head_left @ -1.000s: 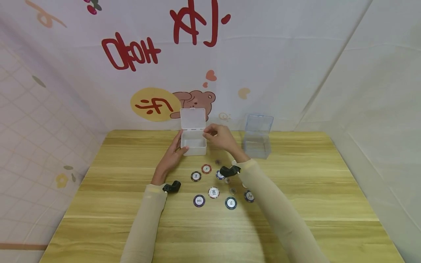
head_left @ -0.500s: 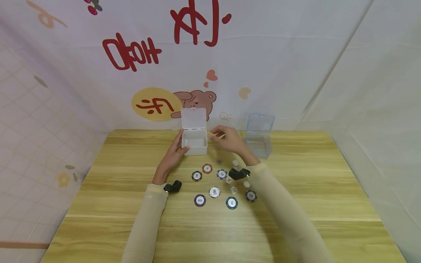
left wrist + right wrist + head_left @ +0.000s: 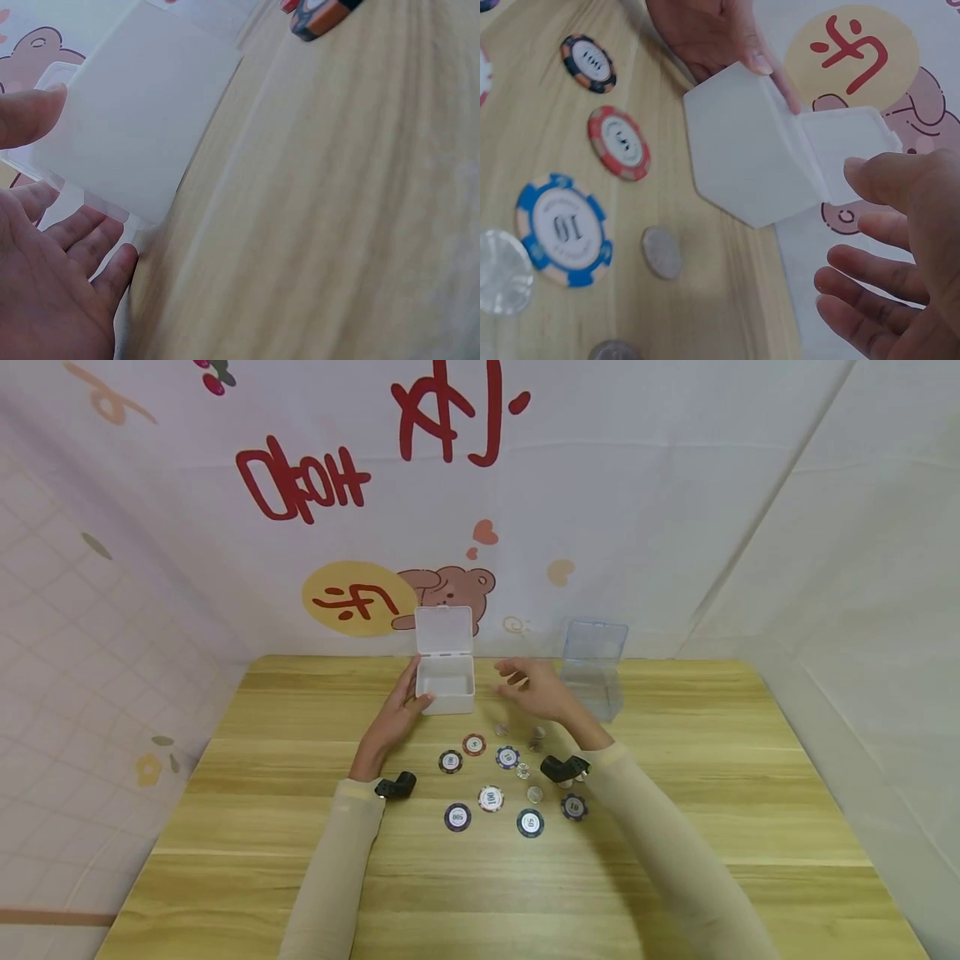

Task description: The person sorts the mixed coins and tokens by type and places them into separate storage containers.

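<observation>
A small white plastic box point(image 3: 453, 703) with its lid raised stands at the back of the table. My left hand point(image 3: 397, 712) holds it from the left side, the thumb over the front rim and the fingers along the wall, also visible in the left wrist view around the box point(image 3: 142, 112). To the right of the box, my right hand point(image 3: 538, 689) hovers with loosely bent fingers and nothing between them. Poker chips lie in front, among them a red 5 chip point(image 3: 474, 744) and a blue 10 chip point(image 3: 565, 230). A silver coin point(image 3: 661, 253) is nearby.
Behind the right hand stands a clear box point(image 3: 600, 697) with a bluish open lid. Other chips are spread toward the front, including a purple 500 chip point(image 3: 457, 817) and a green 50 chip point(image 3: 530, 822). A printed cloth point(image 3: 637, 510) hangs behind the table point(image 3: 300, 727).
My right hand has drawn away from the white box's right rim, moving right and slightly toward me. The left hand keeps its hold on the box.
</observation>
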Motion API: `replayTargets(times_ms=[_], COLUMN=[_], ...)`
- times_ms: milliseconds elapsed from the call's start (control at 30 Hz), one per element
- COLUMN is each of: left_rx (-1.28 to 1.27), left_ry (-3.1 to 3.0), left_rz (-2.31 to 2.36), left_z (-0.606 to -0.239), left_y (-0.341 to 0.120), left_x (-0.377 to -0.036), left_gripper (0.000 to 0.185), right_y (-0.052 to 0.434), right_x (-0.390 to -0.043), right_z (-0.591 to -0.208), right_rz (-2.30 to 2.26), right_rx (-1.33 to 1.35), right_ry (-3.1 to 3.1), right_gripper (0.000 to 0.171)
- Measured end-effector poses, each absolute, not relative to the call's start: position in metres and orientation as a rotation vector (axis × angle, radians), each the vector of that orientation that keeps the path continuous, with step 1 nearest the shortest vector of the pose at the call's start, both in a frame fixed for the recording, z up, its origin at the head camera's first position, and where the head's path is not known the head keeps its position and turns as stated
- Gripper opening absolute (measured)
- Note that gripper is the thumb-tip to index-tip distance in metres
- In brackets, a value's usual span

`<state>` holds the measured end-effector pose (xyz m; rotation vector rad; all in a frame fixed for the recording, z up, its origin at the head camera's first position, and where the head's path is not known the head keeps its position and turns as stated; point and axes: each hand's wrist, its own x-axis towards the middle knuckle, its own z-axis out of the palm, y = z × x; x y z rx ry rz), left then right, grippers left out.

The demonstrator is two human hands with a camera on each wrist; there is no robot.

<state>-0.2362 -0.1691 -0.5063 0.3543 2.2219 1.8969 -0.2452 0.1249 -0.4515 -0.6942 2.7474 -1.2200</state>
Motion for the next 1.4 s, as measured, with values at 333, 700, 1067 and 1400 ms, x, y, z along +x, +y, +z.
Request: replayTargets(times_ms=[333,700,1067,1400], left_rx=[0.353,0.365,0.373,0.342], left_ry=[2.214,2.247,2.224,2.25], left_rz=[1.88,1.902,1.901,1.888], left_z=[-0.478,-0.509,-0.496,-0.505], left_y=[-0.166,-0.168,-0.166,-0.168], left_x=[-0.222,-0.236,-0.231,-0.235], left_gripper=[0.078,0.078,0.078,0.078], right_y=[0.134,0.133,0.132,0.128], right_x=[-0.234,-0.225,-0.221,-0.22], right_z=[-0.461,-0.474,-0.484,-0.49], right_rz=[-1.135,-1.033,-0.936,-0.937], right_rx=[-0.676,-0.679,-0.695,-0.703], right_ry=[2.658,2.612,2.672,2.707], right_gripper=[0.051,0.047,0.031,0.017])
